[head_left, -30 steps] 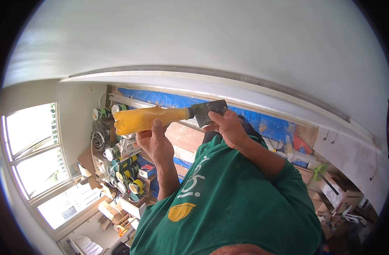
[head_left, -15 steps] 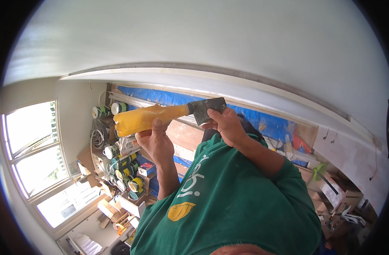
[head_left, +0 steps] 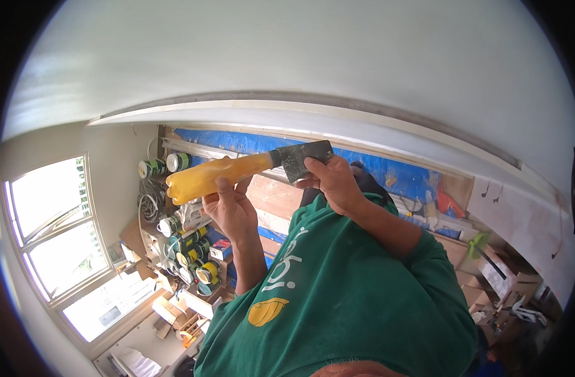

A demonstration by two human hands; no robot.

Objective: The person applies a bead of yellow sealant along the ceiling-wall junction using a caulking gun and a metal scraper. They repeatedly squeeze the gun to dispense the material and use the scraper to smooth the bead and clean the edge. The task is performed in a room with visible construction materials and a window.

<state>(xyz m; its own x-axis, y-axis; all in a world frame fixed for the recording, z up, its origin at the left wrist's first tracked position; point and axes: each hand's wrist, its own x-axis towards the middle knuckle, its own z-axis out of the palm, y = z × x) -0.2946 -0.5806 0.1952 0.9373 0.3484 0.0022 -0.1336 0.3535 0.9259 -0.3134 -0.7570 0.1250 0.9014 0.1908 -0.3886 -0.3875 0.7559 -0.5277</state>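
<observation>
My left hand [head_left: 229, 210] grips a yellow, translucent plastic bottle [head_left: 215, 176] from below, its thumb on the near side. The bottle lies almost level, with its base to the left and its neck tilted slightly up to the right. My right hand [head_left: 333, 182] pinches a dark, square-edged flat plate [head_left: 305, 159], like a scraper blade, speckled with pale residue. The plate meets the bottle's dark neck end; whether the two are joined I cannot tell. The right fingers behind the plate are partly hidden.
Overhead stretches a pale ceiling [head_left: 300, 50] with a long white ledge [head_left: 337, 116] below it. Blue sheeting [head_left: 388, 176] lies beneath my hands. Several wire spools [head_left: 193, 254] and cables stand left, near a window [head_left: 61, 220]. A green fan [head_left: 479, 244] and boxes sit at the right.
The bottle and plate have shifted slightly left and up in view, both hands keeping hold. The room behind has swung slightly with the head.
</observation>
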